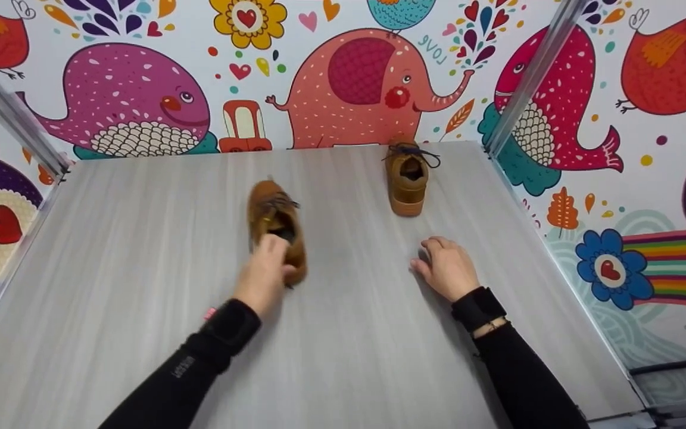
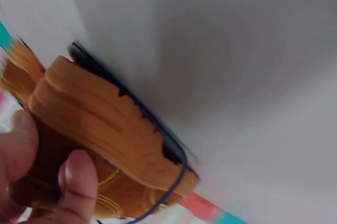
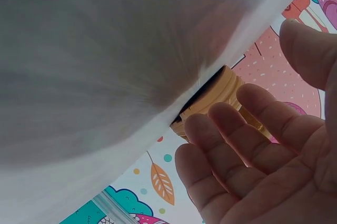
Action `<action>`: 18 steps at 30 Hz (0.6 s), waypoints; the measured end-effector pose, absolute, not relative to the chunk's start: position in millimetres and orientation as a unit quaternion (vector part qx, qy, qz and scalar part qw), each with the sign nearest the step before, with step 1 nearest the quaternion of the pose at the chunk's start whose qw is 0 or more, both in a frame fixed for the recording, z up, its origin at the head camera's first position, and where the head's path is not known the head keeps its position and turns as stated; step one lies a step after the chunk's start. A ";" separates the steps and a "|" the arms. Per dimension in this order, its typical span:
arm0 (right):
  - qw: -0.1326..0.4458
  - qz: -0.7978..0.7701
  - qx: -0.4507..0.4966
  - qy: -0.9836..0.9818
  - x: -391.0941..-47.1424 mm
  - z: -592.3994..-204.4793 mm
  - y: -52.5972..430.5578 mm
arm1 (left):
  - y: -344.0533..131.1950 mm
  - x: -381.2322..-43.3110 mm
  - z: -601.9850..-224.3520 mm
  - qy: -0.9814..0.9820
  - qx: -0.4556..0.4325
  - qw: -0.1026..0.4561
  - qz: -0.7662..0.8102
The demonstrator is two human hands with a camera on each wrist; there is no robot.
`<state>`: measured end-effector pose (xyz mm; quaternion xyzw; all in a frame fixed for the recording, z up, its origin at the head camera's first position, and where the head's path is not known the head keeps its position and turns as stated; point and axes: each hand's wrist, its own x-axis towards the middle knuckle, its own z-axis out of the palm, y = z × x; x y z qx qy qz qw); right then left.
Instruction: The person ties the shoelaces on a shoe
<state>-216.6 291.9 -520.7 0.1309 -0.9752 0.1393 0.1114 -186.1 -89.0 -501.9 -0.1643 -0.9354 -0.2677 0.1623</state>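
On the left of the table, a brown lace-up shoe (image 1: 261, 205) points toward the back wall, its dark laces loose. My left hand (image 1: 264, 271) holds it by the collar near the heel. In the left wrist view the thumb and a finger press the upper of this shoe (image 2: 100, 124), and a dark lace hangs across its tan sole edge. A second brown shoe (image 1: 407, 185) stands upright at the back right, heel toward me. Nearer to me, my right hand (image 1: 449, 271) hovers low over the table, relaxed fingers holding nothing; the right wrist view shows its palm.
The pale wood-grain table (image 1: 343, 357) is enclosed by a back wall (image 1: 349, 89) and side panels printed with cartoon animals. Metal corner posts (image 1: 533, 77) stand at the back corners. Black bands circle both wrists.
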 end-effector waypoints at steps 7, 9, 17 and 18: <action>0.112 0.140 0.133 -0.975 -215.8 -520.1 292.0 | -37.9 -135.3 -501.8 -0.921 -0.243 0.146 -0.268; 0.110 0.141 0.133 -0.975 -215.8 -519.3 291.4 | -33.6 -122.4 -501.9 -0.918 -0.258 0.137 -0.268; 0.126 0.131 0.145 -0.973 -215.1 -520.9 289.2 | -28.8 -93.0 -503.5 -0.910 -0.290 0.144 -0.260; 0.127 0.129 0.147 -0.972 -215.0 -521.6 288.5 | -29.2 -91.8 -503.6 -0.909 -0.292 0.145 -0.261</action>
